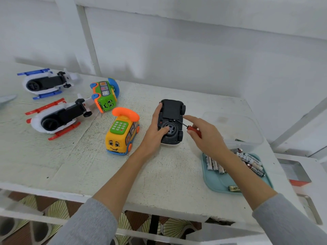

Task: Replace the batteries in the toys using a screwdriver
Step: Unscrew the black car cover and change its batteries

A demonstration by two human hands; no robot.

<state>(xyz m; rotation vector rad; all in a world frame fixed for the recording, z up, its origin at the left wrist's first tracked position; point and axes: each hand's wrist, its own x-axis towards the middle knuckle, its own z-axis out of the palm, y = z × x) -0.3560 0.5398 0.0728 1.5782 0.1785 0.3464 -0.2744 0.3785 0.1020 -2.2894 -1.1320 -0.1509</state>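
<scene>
A black toy car (172, 110) lies upside down on the white table (88, 165), its underside facing up. My left hand (155, 128) grips the car from the left, thumb on the round part of its base. My right hand (203, 133) holds a red-handled screwdriver (192, 128), whose thin black shaft reaches onto the car's underside near the battery cover. A teal tray (217, 181) at the right carries several batteries (251, 161).
A yellow phone-bus toy (122, 133) stands left of the car, with a green bus toy (105, 95) behind it. Two helicopter toys lie on their sides, one with red skids (56, 117) and one with blue skids (44, 83). A clear plastic tub (235, 128) sits behind the tray.
</scene>
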